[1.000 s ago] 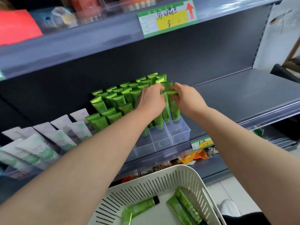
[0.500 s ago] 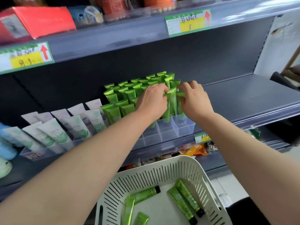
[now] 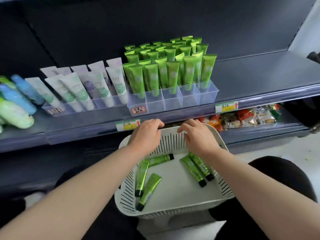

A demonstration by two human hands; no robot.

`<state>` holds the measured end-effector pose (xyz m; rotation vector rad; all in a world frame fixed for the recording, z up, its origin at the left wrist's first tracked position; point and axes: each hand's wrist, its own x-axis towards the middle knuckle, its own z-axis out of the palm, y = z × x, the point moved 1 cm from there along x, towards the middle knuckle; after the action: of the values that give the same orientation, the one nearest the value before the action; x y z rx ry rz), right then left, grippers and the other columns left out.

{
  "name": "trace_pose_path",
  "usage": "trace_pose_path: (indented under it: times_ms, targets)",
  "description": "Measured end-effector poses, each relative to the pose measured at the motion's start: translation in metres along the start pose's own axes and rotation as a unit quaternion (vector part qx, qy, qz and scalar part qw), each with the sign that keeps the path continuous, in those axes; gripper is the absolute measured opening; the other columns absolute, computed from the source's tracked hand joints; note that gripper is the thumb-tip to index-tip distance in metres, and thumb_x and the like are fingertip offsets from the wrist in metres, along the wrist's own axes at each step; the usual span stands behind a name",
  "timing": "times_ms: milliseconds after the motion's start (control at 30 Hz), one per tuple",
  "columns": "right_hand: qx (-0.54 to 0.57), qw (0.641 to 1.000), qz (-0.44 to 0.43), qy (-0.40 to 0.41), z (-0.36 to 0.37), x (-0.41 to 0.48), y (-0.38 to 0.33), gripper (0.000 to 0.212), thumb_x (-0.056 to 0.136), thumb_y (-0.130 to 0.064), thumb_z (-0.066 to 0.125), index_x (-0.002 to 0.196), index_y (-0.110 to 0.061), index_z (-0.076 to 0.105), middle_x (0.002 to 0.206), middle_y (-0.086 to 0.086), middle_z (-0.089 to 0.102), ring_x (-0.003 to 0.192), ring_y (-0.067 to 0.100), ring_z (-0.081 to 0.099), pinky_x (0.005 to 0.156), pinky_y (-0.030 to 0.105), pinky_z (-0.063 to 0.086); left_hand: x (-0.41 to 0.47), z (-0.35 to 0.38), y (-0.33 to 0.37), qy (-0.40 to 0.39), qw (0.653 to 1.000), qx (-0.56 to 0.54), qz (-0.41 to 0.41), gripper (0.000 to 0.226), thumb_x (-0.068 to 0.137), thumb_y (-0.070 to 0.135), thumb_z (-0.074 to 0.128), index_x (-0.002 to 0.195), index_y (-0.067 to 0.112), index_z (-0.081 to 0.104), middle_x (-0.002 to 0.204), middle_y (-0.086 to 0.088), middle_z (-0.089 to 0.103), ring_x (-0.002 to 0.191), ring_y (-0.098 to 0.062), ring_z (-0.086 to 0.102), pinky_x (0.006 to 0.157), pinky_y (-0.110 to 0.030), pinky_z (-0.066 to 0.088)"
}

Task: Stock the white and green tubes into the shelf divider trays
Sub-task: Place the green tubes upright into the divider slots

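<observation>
1. Both hands hold nothing. The left hand and right hand hover side by side over the far rim of the white basket, fingers loosely curled. Whether the fingertips touch that rim I cannot tell.
2. Five loose green tubes lie flat on the basket floor, all on the near side of the hands and untouched.
3. One lies along the far wall between the two forearms, its long axis left to right and its black cap pointing right.
4. Two lie by the left wall, below the left wrist. One runs far to near with its cap at the near end. The other, beside it, slants with its cap toward the near-left corner.
5. The last two lie side by side along the right wall, slanted, with caps toward the near-right corner. Their crimped ends reach under the right wrist.
6. Stocked green tubes stand upright in a clear divider tray at the front edge of the shelf, crimped ends up and caps down, well beyond both hands.
7. White tubes fill the left tray beside it, caps down, leaning back and to the left.
8. Blue and pale green bottles lie at the shelf's left end.
9. Price labels sit on the shelf's front edge, and snack packets lie on the shelf below.
</observation>
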<state>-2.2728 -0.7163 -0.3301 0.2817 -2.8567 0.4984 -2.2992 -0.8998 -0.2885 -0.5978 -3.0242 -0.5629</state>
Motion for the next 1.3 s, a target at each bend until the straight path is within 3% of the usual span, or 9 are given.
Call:
trace_pose_path:
  times_ms: [233,333,500,667,833,933,1067,1200,1300]
  targets:
    - [-0.009,0.944,0.137,-0.3,0.067,-0.04,0.031,0.037,0.09,-0.006,0.049,0.122,-0.021,0.058,0.128,0.002,0.053,0.111,0.021,0.054,0.095,0.034,0.048,-0.044,0.085,-0.056,-0.16,0.979,0.019,-0.122,0.027,0.094,0.011,0.055,0.118,0.021,0.06,0.118,0.002,0.062,0.1,-0.014,0.059,0.08,-0.028,0.049]
    - [0.001,0.911,0.179,-0.371,0.085,-0.044,0.042,0.048,0.087,0.002,0.047,0.13,-0.018,0.052,0.131,0.005,0.053,0.113,0.023,0.055,0.096,0.031,0.047,-0.052,0.112,-0.073,-0.207,0.967,0.038,-0.146,0.024,0.093,0.004,0.053,0.111,0.016,0.063,0.101,0.001,0.06,0.088,-0.015,0.059,0.071,-0.028,0.05]
    - [-0.016,0.904,0.194,-0.381,0.111,-0.039,0.047,0.052,0.088,0.003,0.042,0.136,-0.016,0.044,0.132,0.009,0.053,0.114,0.026,0.055,0.099,0.036,0.046,-0.057,0.143,-0.086,-0.255,0.949,0.034,-0.18,0.023,0.09,-0.002,0.046,0.08,0.016,0.057,0.079,0.002,0.049,0.069,-0.014,0.049,0.059,-0.024,0.04]
    - [-0.025,0.893,0.2,-0.403,0.14,-0.044,0.05,0.046,0.098,-0.014,0.03,0.143,-0.019,0.033,0.137,0.015,0.045,0.116,0.035,0.052,0.093,0.038,0.042,-0.061,0.163,-0.089,-0.279,0.944,0.074,-0.16,0.021,0.089,-0.002,0.045,0.099,0.01,0.059,0.076,0.001,0.05,0.074,-0.019,0.055,0.063,-0.032,0.046]
    - [-0.072,0.903,0.196,-0.376,0.147,-0.046,0.059,0.037,0.088,-0.02,0.052,0.125,-0.022,0.046,0.126,0.006,0.052,0.103,0.03,0.057,0.08,0.036,0.048,-0.062,0.176,-0.094,-0.306,0.936,0.083,-0.156,0.017,0.086,-0.003,0.052,0.091,0.012,0.058,0.084,-0.004,0.06,0.078,-0.022,0.064,0.068,-0.037,0.059]
    - [-0.067,0.901,0.222,-0.368,0.153,-0.045,0.059,0.055,0.082,-0.019,0.063,0.131,-0.019,0.038,0.126,0.006,0.05,0.103,0.032,0.058,0.077,0.039,0.05,-0.059,0.181,-0.095,-0.302,0.937,0.08,-0.159,0.017,0.085,-0.002,0.054,0.092,0.013,0.058,0.086,-0.004,0.061,0.08,-0.023,0.065,0.07,-0.039,0.059]
    - [-0.07,0.88,0.22,-0.414,0.164,-0.046,0.052,0.089,0.076,-0.032,0.076,0.145,-0.018,0.021,0.132,0.01,0.044,0.113,0.036,0.053,0.088,0.045,0.05,-0.06,0.186,-0.098,-0.306,0.934,0.093,-0.16,0.014,0.086,0.0,0.056,0.092,0.013,0.055,0.085,-0.002,0.058,0.082,-0.024,0.064,0.071,-0.038,0.058]
    - [-0.078,0.877,0.147,-0.45,0.168,-0.049,0.04,0.1,0.075,-0.026,0.072,0.15,-0.021,0.006,0.12,0.008,0.054,0.099,0.029,0.059,0.069,0.035,0.05,-0.06,0.189,-0.099,-0.315,0.929,0.117,-0.153,0.016,0.087,0.01,0.063,0.102,0.01,0.057,0.083,-0.002,0.052,0.085,-0.026,0.063,0.064,-0.034,0.051]
    - [-0.06,0.88,0.118,-0.457,0.165,-0.051,0.036,0.069,0.075,-0.025,0.064,0.134,-0.018,0.03,0.094,0.004,0.059,0.081,0.026,0.059,0.053,0.03,0.042,-0.057,0.19,-0.094,-0.329,0.925,0.143,-0.122,0.036,0.083,0.027,0.074,0.105,0.009,0.053,0.091,-0.005,0.058,0.085,-0.027,0.063,0.061,-0.035,0.049]
